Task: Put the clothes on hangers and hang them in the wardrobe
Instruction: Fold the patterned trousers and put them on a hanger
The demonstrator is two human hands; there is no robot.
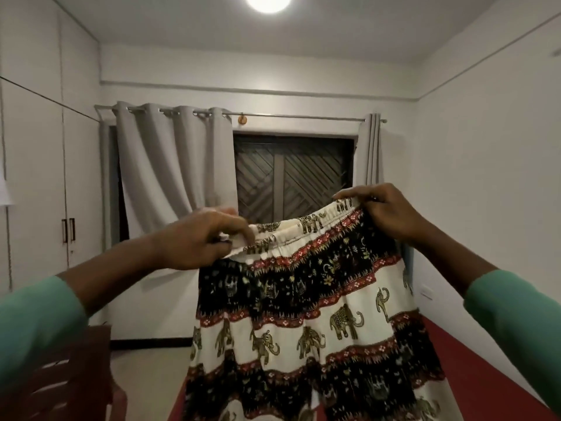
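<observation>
Taking up the whole left side is a white built-in wardrobe (33, 177), doors closed, against plain white walls and ceiling. Front and centre hangs the elephant-print garment (303, 314), banded in cream, black and red. It's held up in the air by its gathered elastic waistband (303, 235) and drapes down out of view, well apart from the wardrobe. Behind it there's a grey eyelet curtain (170, 165) pulled to the left of a dark window (291, 174) with diagonal slats, and a narrow bunched curtain at the right end of the rod (303, 117). Bottom right is a red surface (473, 369), can't tell if it's bedding or a mat, with pale floor beside it and some dark wooden furniture (69, 375) at bottom left. The left hand (197, 238) pinches the waistband's left end, the right hand (385, 214) has fingers curled over the right end, and both sleeves are green. A round ceiling light (268, 3) glows overhead, and the wardrobe has small dark handles (68, 230).
</observation>
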